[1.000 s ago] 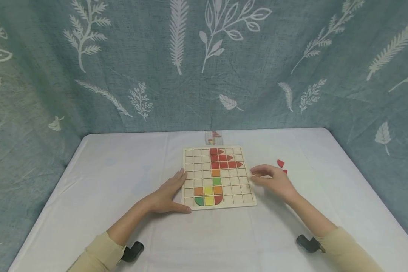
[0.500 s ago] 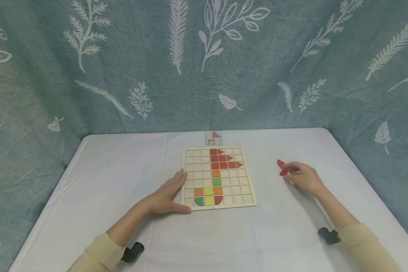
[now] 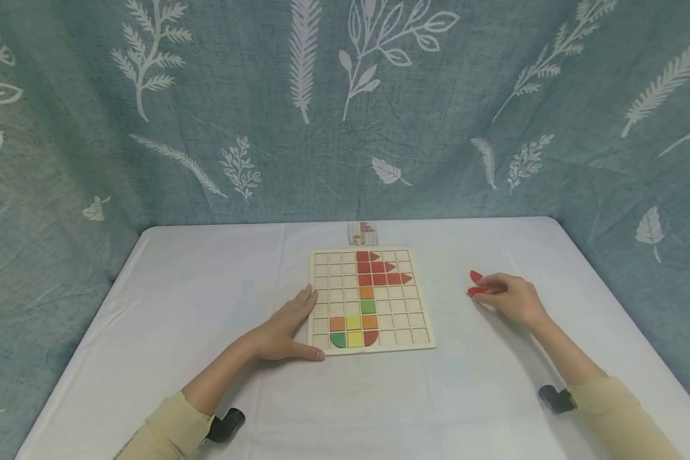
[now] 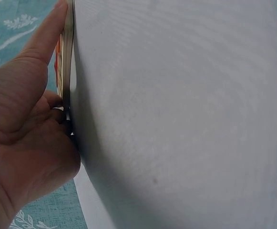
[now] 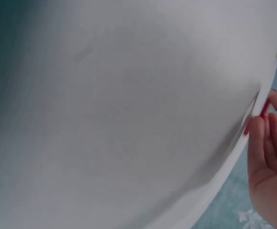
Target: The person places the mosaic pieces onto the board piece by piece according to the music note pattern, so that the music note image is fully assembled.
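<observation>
A wooden grid board [image 3: 402, 321] lies on the table, holding red, orange, green and yellow pieces in its cells. At its near left corner my left hand [image 3: 282, 329] rests with spread fingers against the left edge and the thumb along the front edge. Right of the board, my right hand [image 3: 510, 298] pinches a red quarter-circle piece [image 3: 475, 291] between thumb and fingertips, close to the tabletop. Just beyond lies another red piece [image 3: 476, 276], beside the fingertips. The left wrist view shows the thumb [image 4: 38, 40] against the board's edge [image 4: 68, 57].
A small pattern card [image 3: 362, 234] lies behind the board near the table's far edge. White cloth covers the table [image 3: 207, 268]. A blue-green leaf-print curtain [image 3: 253, 96] hangs behind it. Black wrist-worn devices [image 3: 226, 426] stick out beside both sleeves.
My right hand has moved right from beside the board to the two red pieces and now pinches the nearer one, which has shifted slightly left. The left hand has stayed put.
</observation>
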Tool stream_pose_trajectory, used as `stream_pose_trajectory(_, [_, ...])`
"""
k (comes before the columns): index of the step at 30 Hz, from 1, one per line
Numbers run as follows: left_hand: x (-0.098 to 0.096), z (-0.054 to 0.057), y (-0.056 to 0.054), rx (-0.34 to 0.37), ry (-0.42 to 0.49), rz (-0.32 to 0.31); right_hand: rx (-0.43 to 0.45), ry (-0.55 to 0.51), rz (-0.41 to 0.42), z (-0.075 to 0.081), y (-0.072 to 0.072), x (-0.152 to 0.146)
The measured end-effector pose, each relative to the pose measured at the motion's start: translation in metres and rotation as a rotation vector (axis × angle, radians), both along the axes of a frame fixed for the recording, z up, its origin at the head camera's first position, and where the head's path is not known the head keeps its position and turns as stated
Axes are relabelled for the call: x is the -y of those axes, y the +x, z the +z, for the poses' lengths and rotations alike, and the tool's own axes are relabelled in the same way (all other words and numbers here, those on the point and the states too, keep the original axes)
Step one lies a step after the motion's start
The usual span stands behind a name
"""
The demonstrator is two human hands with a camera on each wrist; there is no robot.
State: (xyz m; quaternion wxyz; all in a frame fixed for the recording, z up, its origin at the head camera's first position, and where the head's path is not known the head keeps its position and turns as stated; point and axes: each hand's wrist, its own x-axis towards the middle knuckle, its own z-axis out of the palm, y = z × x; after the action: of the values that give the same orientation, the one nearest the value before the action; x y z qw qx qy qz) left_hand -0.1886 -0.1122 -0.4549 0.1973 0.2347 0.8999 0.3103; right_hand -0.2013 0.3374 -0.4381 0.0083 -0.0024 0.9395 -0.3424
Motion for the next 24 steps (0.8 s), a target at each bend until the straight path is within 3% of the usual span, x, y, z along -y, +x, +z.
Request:
stream_pose_trajectory(6, [0.0, 0.0, 0.0, -0.004, 0.004, -0.001, 0.043, -0.2, 0.008, 0.0, 0.002, 0.024])
stream_pose_trajectory(13, [-0.002, 0.001, 0.002, 0.007, 0.002, -0.001, 0.076, -0.337, 0.051, -0.002, -0.002, 0.062])
stream_pose_trajectory(18, [-0.002, 0.001, 0.002, 0.005, 0.002, 0.005, 0.115, -0.385, 0.085, -0.001, -0.004, 0.095])
stream_pose_trajectory(24, [-0.001, -0.001, 0.001, -0.011, 0.011, 0.003, 0.141, -0.328, 0.159, -0.001, -0.008, 0.138])
